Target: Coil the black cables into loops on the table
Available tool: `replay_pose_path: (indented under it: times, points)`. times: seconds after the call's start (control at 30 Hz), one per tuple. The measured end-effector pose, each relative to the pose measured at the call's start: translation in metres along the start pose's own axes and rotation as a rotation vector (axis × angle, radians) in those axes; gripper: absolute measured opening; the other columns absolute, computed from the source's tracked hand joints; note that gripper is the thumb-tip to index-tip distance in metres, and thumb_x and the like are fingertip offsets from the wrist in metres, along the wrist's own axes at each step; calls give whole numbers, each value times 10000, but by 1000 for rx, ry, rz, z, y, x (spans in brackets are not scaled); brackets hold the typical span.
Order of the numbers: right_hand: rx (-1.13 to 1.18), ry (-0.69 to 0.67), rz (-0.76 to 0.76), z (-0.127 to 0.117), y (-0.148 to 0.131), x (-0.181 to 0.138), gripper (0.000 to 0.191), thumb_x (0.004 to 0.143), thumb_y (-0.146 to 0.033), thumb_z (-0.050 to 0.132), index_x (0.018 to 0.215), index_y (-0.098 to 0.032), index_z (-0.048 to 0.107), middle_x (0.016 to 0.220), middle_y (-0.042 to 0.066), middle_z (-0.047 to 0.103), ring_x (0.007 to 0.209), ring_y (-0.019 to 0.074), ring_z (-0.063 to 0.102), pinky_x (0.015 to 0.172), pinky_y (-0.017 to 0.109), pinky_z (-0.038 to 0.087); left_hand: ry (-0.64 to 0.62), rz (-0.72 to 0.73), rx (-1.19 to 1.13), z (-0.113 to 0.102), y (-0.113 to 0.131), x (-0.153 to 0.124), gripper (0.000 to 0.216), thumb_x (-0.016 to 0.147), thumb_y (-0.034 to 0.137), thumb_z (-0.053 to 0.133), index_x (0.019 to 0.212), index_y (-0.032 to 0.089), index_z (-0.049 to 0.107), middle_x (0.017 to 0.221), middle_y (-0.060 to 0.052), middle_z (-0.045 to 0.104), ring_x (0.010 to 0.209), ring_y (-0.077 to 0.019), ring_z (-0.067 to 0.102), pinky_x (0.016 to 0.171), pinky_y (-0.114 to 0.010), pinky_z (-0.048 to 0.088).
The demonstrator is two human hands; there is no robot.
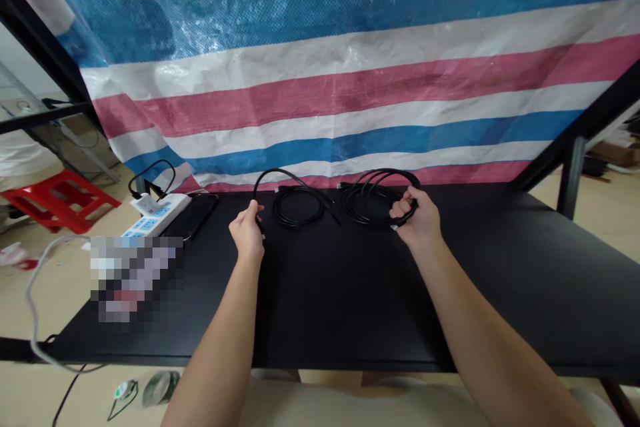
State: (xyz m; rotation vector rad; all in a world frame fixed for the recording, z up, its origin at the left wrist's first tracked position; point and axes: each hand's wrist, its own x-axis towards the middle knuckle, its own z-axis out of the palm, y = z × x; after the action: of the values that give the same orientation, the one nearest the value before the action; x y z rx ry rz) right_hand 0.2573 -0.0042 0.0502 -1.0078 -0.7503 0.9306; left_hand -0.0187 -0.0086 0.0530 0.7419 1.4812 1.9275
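Note:
My left hand is closed around a black cable near its end, and a small plug tip shows below the fist. That cable arcs up from the hand and runs into a loose coil lying on the black tabletop. My right hand grips the edge of a second coiled black cable, which rests on the table's far part. A small light connector end pokes out beneath my right fingers. The two coils lie side by side, close together.
A white power strip and a black smartphone lie at the table's far left, with a black charger cable behind them. A pixelated patch hides part of the left side. A striped tarp hangs behind the table.

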Motion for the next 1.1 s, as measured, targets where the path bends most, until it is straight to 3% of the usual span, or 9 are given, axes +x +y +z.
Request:
replay_pose_path:
  times: [0.13, 0.27, 0.37, 0.47, 0.53, 0.7, 0.9, 1.0, 1.1]
  points:
    - [51, -97, -40, 4, -3, -3, 535, 658, -672, 601, 522, -248, 304, 394, -92, 257, 379, 85, 287, 376, 230, 288, -89, 23, 67, 1, 1, -7, 294, 601, 437, 702, 523, 162, 636, 428, 44, 421, 391, -79, 372, 377, -212, 250]
    - [-214, -81, -268, 13, 6, -16, 555, 560, -647, 711, 551, -244, 329, 469, -65, 410, 446, 92, 342, 438, 247, 326, -148, 72, 139, 3, -1, -12, 325, 650, 455, 665, 521, 158, 648, 399, 46, 395, 374, -78, 347, 397, -226, 255]
    - [-349, -196, -406, 22, 16, -32, 618, 406, -629, 796, 611, -246, 358, 597, -37, 533, 499, 102, 379, 489, 274, 368, -180, 148, 289, 3, -2, -14, 297, 686, 424, 631, 537, 170, 668, 401, 39, 412, 408, -104, 407, 454, -246, 315]
    - [-376, -291, -547, 35, 24, -51, 670, 323, -658, 797, 692, -249, 416, 693, -16, 555, 544, 120, 417, 523, 299, 403, -183, 257, 471, 3, -3, -16, 283, 710, 402, 595, 546, 188, 679, 456, 15, 487, 494, -140, 503, 542, -268, 374]
    - [-423, -294, -586, 44, 28, -62, 639, 349, -611, 804, 738, -246, 451, 723, -13, 551, 570, 131, 446, 551, 307, 426, -174, 323, 562, 4, -3, -18, 294, 718, 404, 581, 534, 193, 672, 486, 4, 512, 522, -146, 521, 573, -275, 382]
    - [-532, -156, -472, 54, 27, -67, 289, 619, -370, 620, 577, -248, 361, 541, -51, 470, 491, 110, 424, 523, 272, 403, -130, 391, 574, 4, -3, -20, 312, 752, 405, 555, 538, 195, 641, 492, 8, 501, 518, -138, 512, 567, -266, 377]
    - [-463, 208, -265, 40, 16, -36, 342, 574, -325, 617, 522, -250, 288, 454, -83, 361, 472, 96, 381, 488, 245, 361, 2, 382, 406, 2, 0, -19, 285, 750, 384, 573, 540, 193, 593, 520, 19, 510, 541, -125, 495, 566, -250, 387]
    - [-270, 230, -229, 37, 14, -26, 357, 564, -351, 654, 536, -247, 314, 441, -99, 333, 431, 79, 335, 433, 233, 314, -126, 299, 293, 4, 0, -20, 258, 717, 364, 619, 531, 188, 590, 494, 31, 483, 513, -114, 473, 531, -245, 368]
    - [-75, 177, -189, 40, 14, -26, 395, 569, -430, 680, 518, -246, 334, 402, -109, 294, 378, 63, 271, 375, 225, 232, -392, 104, 148, 10, -3, -26, 197, 661, 336, 678, 577, 175, 602, 448, 49, 467, 449, -91, 441, 482, -228, 346]
